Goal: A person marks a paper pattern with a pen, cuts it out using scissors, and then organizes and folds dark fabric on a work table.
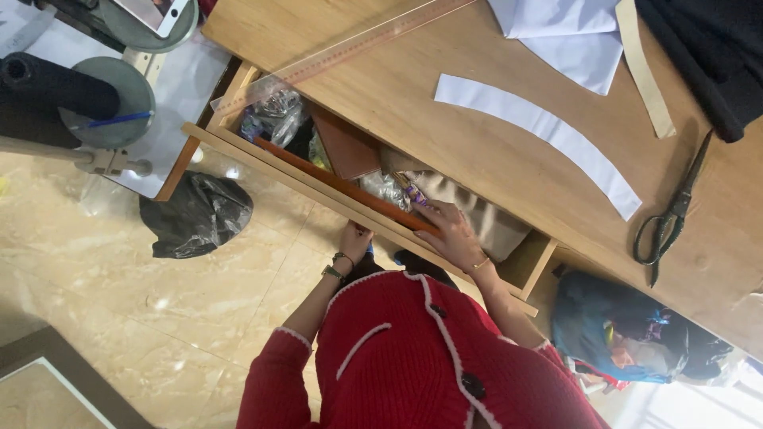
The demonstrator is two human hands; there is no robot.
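Observation:
A wooden drawer (238,143) stands pulled out from under the wooden table (445,95). My left hand (354,240), with bracelets at the wrist, grips the drawer's front edge from outside. My right hand (455,232), wearing a thin gold bracelet, reaches into the drawer and closes on the end of a long orange-brown stick (334,176) lying along the drawer front. Under that hand lies beige cloth (489,218). Crumpled clear plastic bags (274,115) and a brown flat piece (346,147) also fill the drawer. My red knitted sleeves and front show below.
On the tabletop lie a long clear ruler (350,48), a curved white paper strip (540,131), white sheets (572,36), a beige strip (645,75), black scissors (671,218) and black fabric (715,56). A black plastic bag (195,214) sits on the tiled floor, and a blue bag (608,326) sits under the table.

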